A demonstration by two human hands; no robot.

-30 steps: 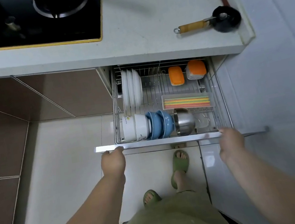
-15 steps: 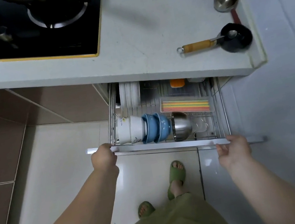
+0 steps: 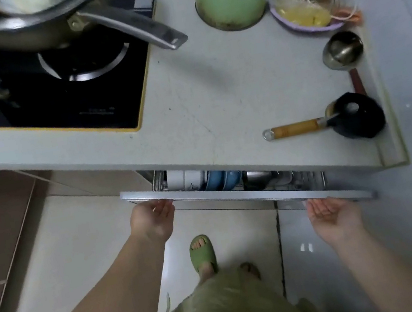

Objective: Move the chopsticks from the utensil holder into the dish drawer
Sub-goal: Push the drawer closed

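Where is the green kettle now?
The green kettle stands at the top of the head view, on the counter, between the pan handle and the purple bowl.

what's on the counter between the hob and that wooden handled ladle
In the head view, nothing: the stretch of counter between the hob and the wooden-handled ladle is bare, apart from a few small specks.

Bowls point(image 3: 205, 180) in drawer point(image 3: 248, 196) under counter point(image 3: 217, 104)

The dish drawer point(image 3: 248, 196) sits under the right part of the countertop, open only a narrow gap. Its long silver front rail runs left to right, tilting nearer at the right. Through the gap show a wire rack, white and blue bowls and a steel bowl.
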